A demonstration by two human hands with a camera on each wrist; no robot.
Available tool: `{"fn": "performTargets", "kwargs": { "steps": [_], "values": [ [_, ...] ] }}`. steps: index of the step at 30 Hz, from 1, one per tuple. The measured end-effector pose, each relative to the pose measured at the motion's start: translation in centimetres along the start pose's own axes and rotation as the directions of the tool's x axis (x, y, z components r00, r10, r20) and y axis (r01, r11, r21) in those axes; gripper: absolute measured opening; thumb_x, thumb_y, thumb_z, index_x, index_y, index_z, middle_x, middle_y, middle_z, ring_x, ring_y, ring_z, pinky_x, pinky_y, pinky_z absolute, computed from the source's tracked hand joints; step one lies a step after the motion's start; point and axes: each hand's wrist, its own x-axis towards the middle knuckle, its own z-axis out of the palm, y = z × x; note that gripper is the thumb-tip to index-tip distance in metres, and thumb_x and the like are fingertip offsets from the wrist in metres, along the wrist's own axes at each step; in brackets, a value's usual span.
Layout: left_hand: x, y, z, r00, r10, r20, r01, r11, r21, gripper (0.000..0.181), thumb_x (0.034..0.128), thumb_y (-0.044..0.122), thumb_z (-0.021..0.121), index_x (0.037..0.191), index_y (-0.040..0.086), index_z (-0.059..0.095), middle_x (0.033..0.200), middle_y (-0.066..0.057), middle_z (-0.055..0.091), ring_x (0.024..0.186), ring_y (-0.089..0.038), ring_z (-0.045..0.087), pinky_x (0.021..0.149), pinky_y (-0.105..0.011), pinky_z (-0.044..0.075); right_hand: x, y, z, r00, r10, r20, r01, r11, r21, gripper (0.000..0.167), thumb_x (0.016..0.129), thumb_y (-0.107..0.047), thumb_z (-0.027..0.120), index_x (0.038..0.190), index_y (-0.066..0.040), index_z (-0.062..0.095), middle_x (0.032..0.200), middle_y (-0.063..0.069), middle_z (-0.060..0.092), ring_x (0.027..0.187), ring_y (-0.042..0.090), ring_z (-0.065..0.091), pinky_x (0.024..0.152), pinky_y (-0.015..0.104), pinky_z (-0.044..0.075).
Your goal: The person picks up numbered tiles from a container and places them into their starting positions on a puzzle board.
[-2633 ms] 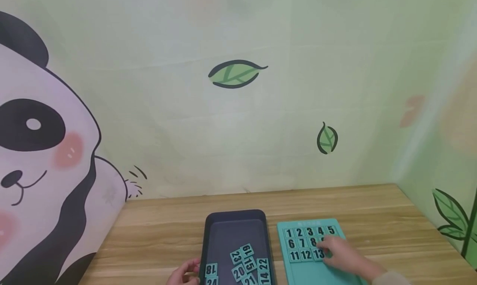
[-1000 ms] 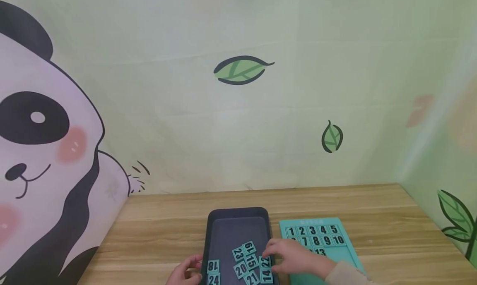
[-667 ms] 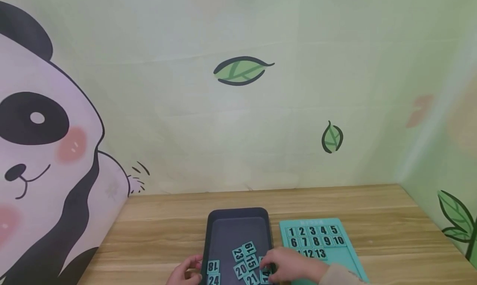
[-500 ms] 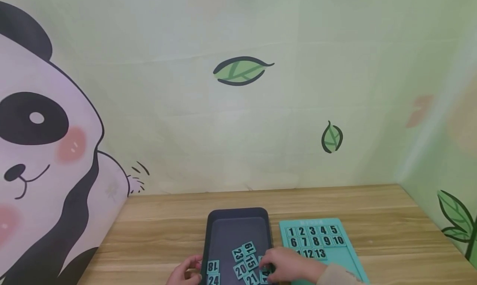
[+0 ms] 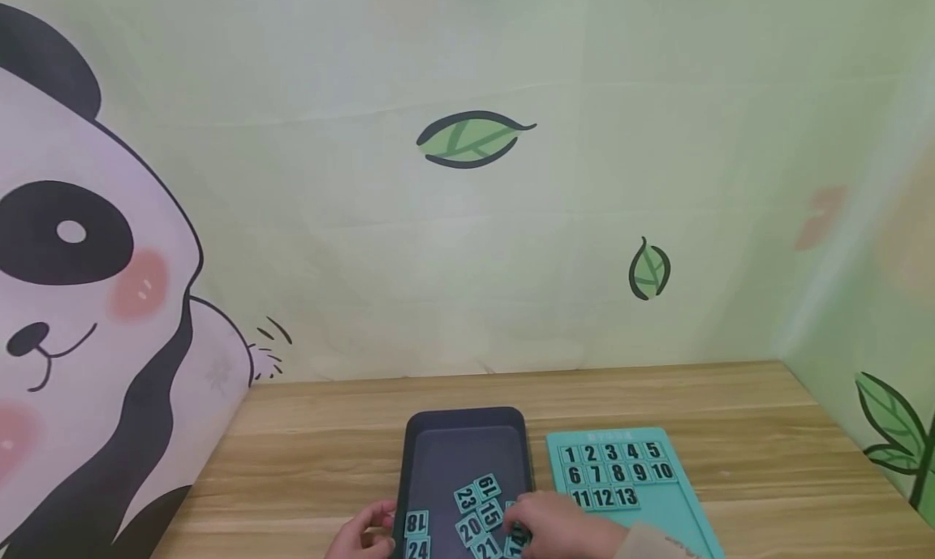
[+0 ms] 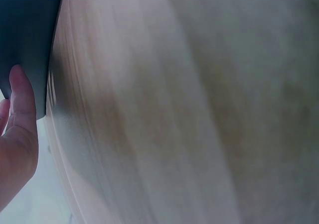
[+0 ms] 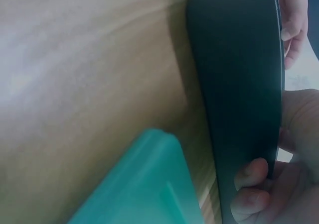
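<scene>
In the head view a dark tray holds several small teal number tiles, among them 15 and 20. My left hand touches the tray's outer left side; one straight finger lies against the wall in the left wrist view. My right hand reaches over the right rim with bent fingers and pinches the tilted number 14 tile, partly hiding it and the tile behind it. In the right wrist view its curled fingertips show at the tray's side; the tile is out of sight there.
Right of the tray lies a teal number board, its rows showing 1 to 13 and a bare lower part. Both rest on a wooden table. A wall covering with a panda and leaves stands behind.
My right hand has gone from the board to the tray's right side. There the 14 tile has turned and the 21 tile has shifted slightly left. My left hand has stayed by the tray.
</scene>
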Motion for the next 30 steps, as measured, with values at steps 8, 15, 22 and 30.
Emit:
{"fn": "performTargets", "kwargs": {
  "steps": [8,15,22,30],
  "values": [
    [0.2,-0.4,-0.2,0.999,0.025,0.019,-0.026,1.000,0.003,0.058,0.0731,0.009,0.051,0.126,-0.008,0.036,0.105,-0.011,0.048,0.082,-0.015,0.053,0.069,-0.029,0.045,-0.1,-0.1,0.9,0.999,0.031,0.020,-0.034,0.989,0.145,0.024,0.071,-0.030,0.068,0.092,-0.020,0.063,0.071,-0.014,0.055,0.060,-0.001,0.047,0.055,0.019,0.040],
    [0.2,-0.4,-0.1,1.000,0.013,-0.001,-0.013,1.000,0.004,0.058,0.0749,0.008,0.049,0.128,-0.009,0.033,0.107,-0.013,0.046,0.081,-0.015,0.051,0.068,-0.030,0.044,0.0,0.1,1.6,0.999,0.034,0.003,-0.034,0.979,0.200,0.034,0.073,-0.028,0.067,0.103,-0.017,0.058,0.071,-0.011,0.058,0.060,-0.002,0.050,0.055,0.019,0.042],
    [0.2,-0.3,0.1,1.000,0.019,-0.015,-0.018,1.000,0.021,0.056,0.0752,0.007,0.049,0.127,-0.009,0.034,0.107,-0.013,0.047,0.080,-0.015,0.051,0.068,-0.029,0.043,0.0,0.1,1.7,0.999,0.048,-0.015,-0.044,0.977,0.208,0.030,0.073,-0.014,0.065,0.102,-0.017,0.058,0.067,-0.011,0.055,0.056,-0.001,0.047,0.051,0.019,0.039],
    [0.2,-0.4,0.0,0.999,0.044,-0.018,-0.044,0.999,0.026,0.057,0.0747,0.007,0.050,0.126,-0.010,0.034,0.105,-0.012,0.048,0.078,-0.015,0.051,0.067,-0.028,0.042,0.2,0.1,1.8,0.997,0.074,-0.023,-0.069,0.979,0.190,0.022,0.071,-0.011,0.067,0.090,-0.018,0.058,0.069,-0.011,0.054,0.058,0.000,0.047,0.052,0.021,0.039]
  ]
}}
